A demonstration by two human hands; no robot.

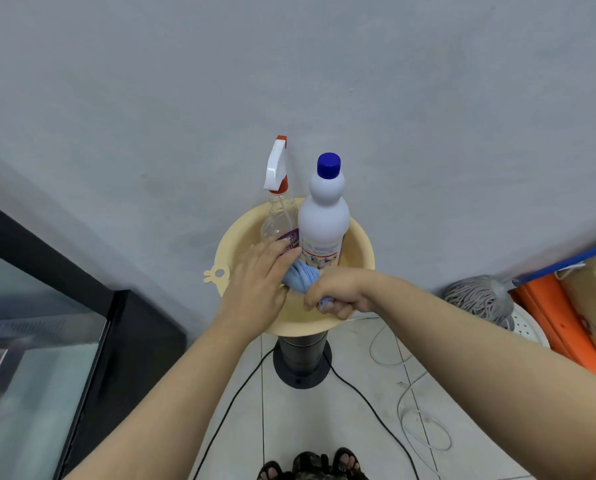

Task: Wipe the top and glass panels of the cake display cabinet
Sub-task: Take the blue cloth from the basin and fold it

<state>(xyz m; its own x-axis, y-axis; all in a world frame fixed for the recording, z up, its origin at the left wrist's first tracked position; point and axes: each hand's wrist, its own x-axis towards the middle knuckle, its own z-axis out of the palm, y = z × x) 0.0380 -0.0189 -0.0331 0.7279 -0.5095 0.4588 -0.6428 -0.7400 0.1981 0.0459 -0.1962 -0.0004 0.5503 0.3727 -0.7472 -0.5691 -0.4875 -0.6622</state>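
A cream plastic basin [360, 244] rests on a dark round stand in front of me. Inside it lies a light blue cloth [300, 277], twisted into a roll. My right hand [336, 294] is clenched around the near end of the cloth. My left hand [260, 284] lies flat, fingers spread, against the cloth's far end, which it partly hides. A clear spray bottle [278, 202] with a white and orange trigger and a white bottle [324, 216] with a blue cap stand in the basin. The glass display cabinet [36, 358] with a black frame is at the lower left.
A grey wall stands right behind the basin. A grey mop head [480, 299] and an orange and blue object [563, 306] sit at the right. Black and white cables [386, 420] trail across the tiled floor around the stand [301, 362]. My sandalled feet [312, 465] show at the bottom.
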